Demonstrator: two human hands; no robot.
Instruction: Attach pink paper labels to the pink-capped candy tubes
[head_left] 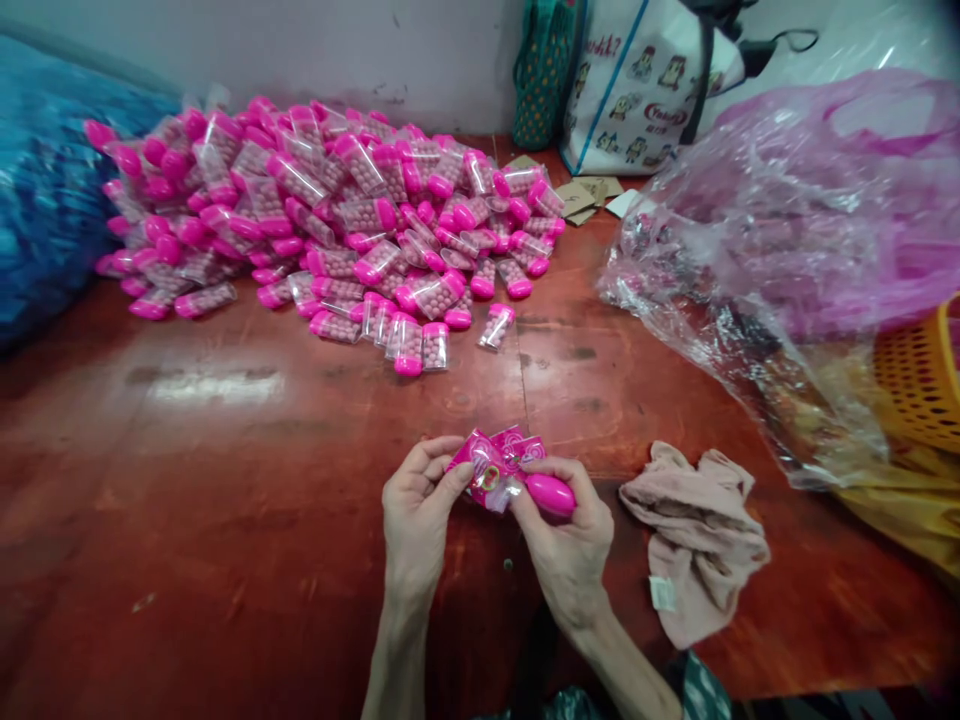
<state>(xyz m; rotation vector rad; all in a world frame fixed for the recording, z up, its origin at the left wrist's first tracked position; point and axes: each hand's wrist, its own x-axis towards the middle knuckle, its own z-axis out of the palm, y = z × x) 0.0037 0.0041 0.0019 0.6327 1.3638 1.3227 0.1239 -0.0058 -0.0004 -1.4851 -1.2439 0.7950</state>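
Note:
Between thumb and fingers, my left hand [427,500] pinches several pink printed plastic sleeves [484,468], fanned out over the table. My right hand [566,535] is closed around a small container whose glossy pink cap [551,494] shows at the palm side. Its thumb and forefinger meet the near edge of the sleeves; the container's clear body is mostly hidden there. Ahead of both hands lies a large heap of clear bottles [367,165] with pink caps and pale pink beads inside. One such bottle [496,327] lies apart at the heap's right front.
A crumpled beige cloth [697,540] lies right of my hands. Clear and pink plastic bags [750,240] and a yellow basket [919,365] crowd the right side. A blue bag [52,190] stands at left; a white printed bag [637,90] leans at the wall.

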